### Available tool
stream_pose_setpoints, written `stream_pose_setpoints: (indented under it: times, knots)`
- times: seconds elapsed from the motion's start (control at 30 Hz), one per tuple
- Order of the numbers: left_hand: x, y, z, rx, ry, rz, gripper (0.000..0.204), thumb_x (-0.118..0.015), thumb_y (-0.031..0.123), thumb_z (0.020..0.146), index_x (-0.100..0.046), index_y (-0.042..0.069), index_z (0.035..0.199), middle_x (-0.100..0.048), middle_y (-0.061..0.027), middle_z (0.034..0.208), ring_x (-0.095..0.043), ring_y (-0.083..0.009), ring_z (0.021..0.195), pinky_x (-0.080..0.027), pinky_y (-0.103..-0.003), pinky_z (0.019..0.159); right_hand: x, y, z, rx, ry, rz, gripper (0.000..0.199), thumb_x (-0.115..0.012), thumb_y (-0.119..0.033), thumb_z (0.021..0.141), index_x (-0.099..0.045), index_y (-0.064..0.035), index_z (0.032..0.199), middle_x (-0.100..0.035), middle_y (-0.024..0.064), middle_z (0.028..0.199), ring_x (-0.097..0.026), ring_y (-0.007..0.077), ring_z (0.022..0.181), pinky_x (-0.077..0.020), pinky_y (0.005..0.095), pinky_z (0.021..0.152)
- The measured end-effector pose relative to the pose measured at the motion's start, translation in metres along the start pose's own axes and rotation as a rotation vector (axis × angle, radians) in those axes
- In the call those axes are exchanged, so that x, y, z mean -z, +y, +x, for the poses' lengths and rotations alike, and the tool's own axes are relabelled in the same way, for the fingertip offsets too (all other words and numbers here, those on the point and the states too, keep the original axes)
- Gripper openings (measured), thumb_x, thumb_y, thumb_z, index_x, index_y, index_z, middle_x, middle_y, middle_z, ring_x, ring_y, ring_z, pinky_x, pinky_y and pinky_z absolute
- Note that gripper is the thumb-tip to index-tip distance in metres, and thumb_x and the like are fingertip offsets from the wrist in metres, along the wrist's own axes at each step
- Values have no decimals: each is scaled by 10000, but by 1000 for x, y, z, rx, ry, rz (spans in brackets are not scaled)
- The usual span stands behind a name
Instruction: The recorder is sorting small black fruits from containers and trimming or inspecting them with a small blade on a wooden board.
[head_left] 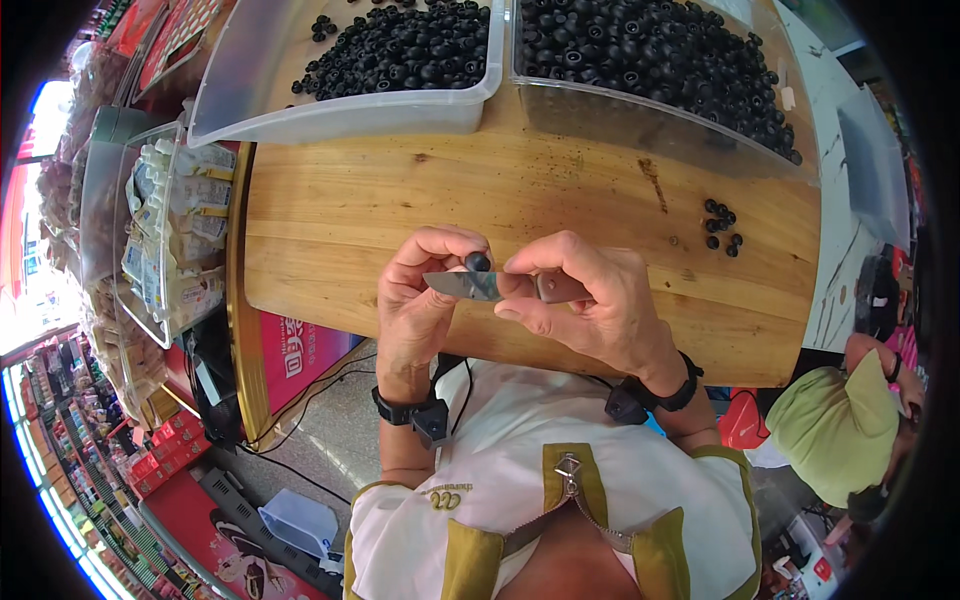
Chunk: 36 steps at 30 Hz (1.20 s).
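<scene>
So I'm watching this person at a yellowish wooden table (350, 205) — left hand (412, 285) closed in a pinch, fingertips gripping a small, round, glossy black piece (477, 261) just above the blade. Right hand (600, 295) is wrapped snugly around a short knife with a brown handle and shiny metal blade (462, 285), blade pointing left, right by the other hand's thumb. Two see-through plastic bins (340, 125) full of similar black pieces (430, 50) sit at the far edge — plus a loose little cluster of black balls (722, 228) over on the right.
</scene>
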<state>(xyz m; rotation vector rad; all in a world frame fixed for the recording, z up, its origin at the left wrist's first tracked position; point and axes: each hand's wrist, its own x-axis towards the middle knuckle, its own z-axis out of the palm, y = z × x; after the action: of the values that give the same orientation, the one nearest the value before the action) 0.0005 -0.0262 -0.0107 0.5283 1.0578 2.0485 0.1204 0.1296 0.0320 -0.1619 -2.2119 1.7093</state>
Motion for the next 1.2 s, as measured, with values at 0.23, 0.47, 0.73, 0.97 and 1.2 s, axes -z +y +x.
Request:
stream_pose_setpoints:
  times: [0.23,0.47,0.73,0.97,1.2]
  knots:
    - [-2,1,0,4,-15,-79,299,-741,169,830,-597,-7,1026,-615,-157,983,-598,-206,928,-494,-286,793,5,-3,5,22,-19,-34,261,-784,-74,784,-618,-28,980,-677,42,823,-604,51,685,-465,180,546]
    - [-8,27,-1,-92,-50,-80,164,-680,85,856,-592,6,970,-601,-167,890,-590,-194,766,-495,-283,646,27,6,7,-241,199,-44,148,-719,-89,837,-643,-34,952,-659,-20,794,-497,-3,633,-384,169,549]
    - [-19,92,69,-545,257,857,328,-685,-143,757,-620,-5,1047,-601,-74,1009,-578,-112,856,-472,-236,824,33,8,6,-213,227,-63,170,-744,-142,822,-644,-58,930,-580,-47,707,-410,10,569,-338,180,521]
    - [-94,66,126,-623,-80,1139,296,-739,-55,741,-671,28,1016,-633,-65,963,-583,-133,802,-485,-246,711,45,13,-5,-75,401,60,232,-762,-136,821,-606,-39,963,-649,11,758,-471,31,555,-387,199,497]
    - [-137,21,179,-592,-281,1345,244,-752,70,773,-670,21,998,-643,-79,879,-611,-162,715,-491,-265,660,53,11,-9,36,428,87,240,-739,-77,831,-581,-17,1001,-703,63,893,-534,26,641,-392,174,529]
